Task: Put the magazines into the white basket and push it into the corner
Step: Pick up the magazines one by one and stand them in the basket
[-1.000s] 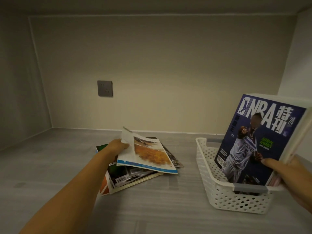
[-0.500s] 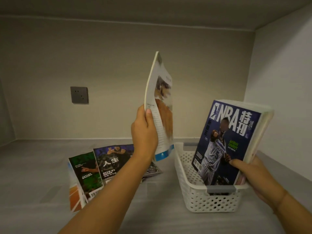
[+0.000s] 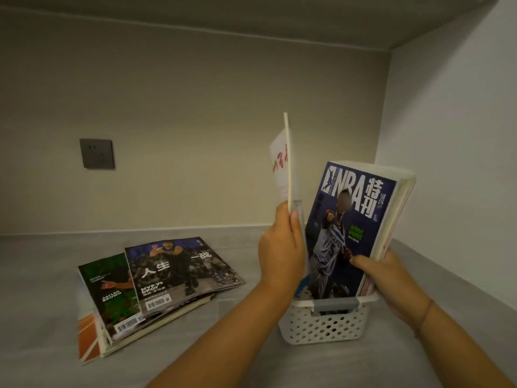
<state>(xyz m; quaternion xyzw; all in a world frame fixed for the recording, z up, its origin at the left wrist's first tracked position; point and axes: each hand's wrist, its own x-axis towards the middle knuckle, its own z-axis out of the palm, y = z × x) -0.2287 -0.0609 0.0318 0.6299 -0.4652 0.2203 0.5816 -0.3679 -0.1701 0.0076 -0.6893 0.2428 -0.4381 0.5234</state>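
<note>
A white perforated basket (image 3: 324, 324) stands on the grey shelf near the right wall. Several magazines stand upright in it, a blue NBA magazine (image 3: 349, 219) at the front. My right hand (image 3: 391, 278) grips that bundle at its lower right edge and tilts it to the right. My left hand (image 3: 281, 253) pinches a thin white magazine (image 3: 288, 166), held upright and edge-on, above the basket's left side next to the NBA cover. A fanned pile of magazines (image 3: 156, 287) lies flat on the shelf to the left.
The grey shelf floor (image 3: 42, 275) runs to a beige back wall with a dark socket plate (image 3: 97, 154). The white right wall (image 3: 453, 163) meets the back wall in a corner behind the basket. A low ceiling (image 3: 251, 15) closes the space above.
My left hand has carried the thin magazine from the pile up and rightward to the basket, turning it upright and edge-on. My right hand keeps holding the NBA bundle.
</note>
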